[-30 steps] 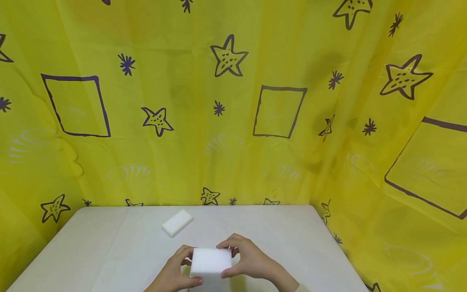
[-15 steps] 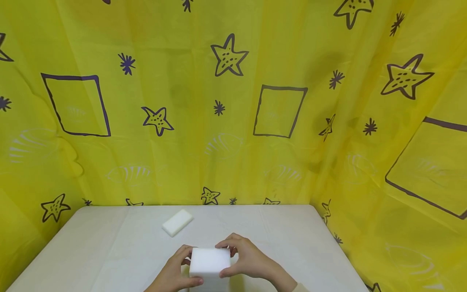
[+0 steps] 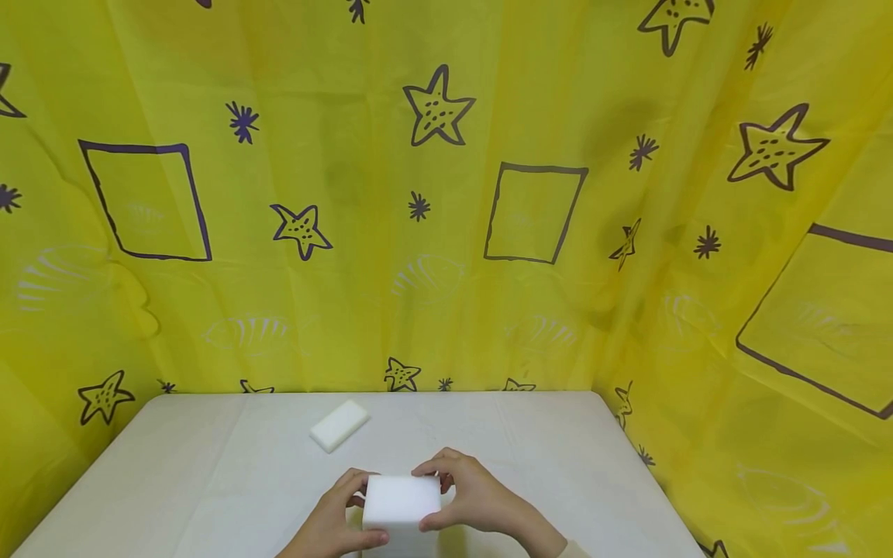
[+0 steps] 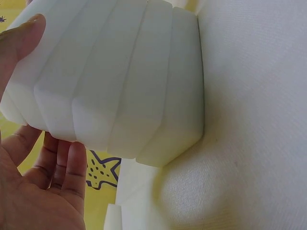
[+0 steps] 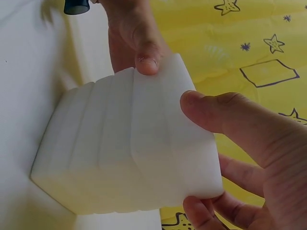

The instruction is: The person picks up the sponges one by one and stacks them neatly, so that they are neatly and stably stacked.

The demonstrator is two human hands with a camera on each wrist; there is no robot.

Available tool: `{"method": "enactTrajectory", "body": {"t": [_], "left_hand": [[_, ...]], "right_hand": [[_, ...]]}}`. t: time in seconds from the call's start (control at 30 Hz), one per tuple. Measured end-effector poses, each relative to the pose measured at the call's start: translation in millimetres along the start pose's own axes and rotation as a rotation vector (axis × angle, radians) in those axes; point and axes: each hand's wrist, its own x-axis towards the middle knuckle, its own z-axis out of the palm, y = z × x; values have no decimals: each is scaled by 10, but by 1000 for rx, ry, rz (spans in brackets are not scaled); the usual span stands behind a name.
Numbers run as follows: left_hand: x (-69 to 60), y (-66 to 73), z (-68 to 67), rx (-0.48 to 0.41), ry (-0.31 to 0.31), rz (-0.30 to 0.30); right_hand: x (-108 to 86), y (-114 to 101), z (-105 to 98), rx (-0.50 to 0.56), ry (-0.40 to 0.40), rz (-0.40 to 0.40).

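White sponge blocks form an upright stack point(image 4: 122, 81) of several layers on the table. In the head view mostly the top sponge point(image 3: 402, 500) shows. My left hand point(image 3: 335, 515) holds the upper part of the stack from the left, its thumb on the near side and fingers round the far side. From the right, my right hand point(image 3: 481, 492) grips the top sponge, with the thumb point(image 5: 206, 110) on one side and the fingertips on the opposite one. The layers lie nearly flush, with small offsets at their edges in both wrist views.
One loose white sponge point(image 3: 339, 425) lies flat on the white table point(image 3: 209, 465), beyond and left of the stack. A yellow curtain point(image 3: 363, 294) with starfish drawings hangs behind the table and along its sides.
The top sponge has shifted slightly left and now lines up over the stack below it. Both hands keep nearly the same place; the loose sponge has not moved.
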Motion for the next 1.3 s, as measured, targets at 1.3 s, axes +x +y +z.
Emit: {"method": "enactTrajectory", "body": {"t": [1.3], "left_hand": [[31,164,-45,81,71,33]], "right_hand": [[-27,65,50,82,29,3]]}}
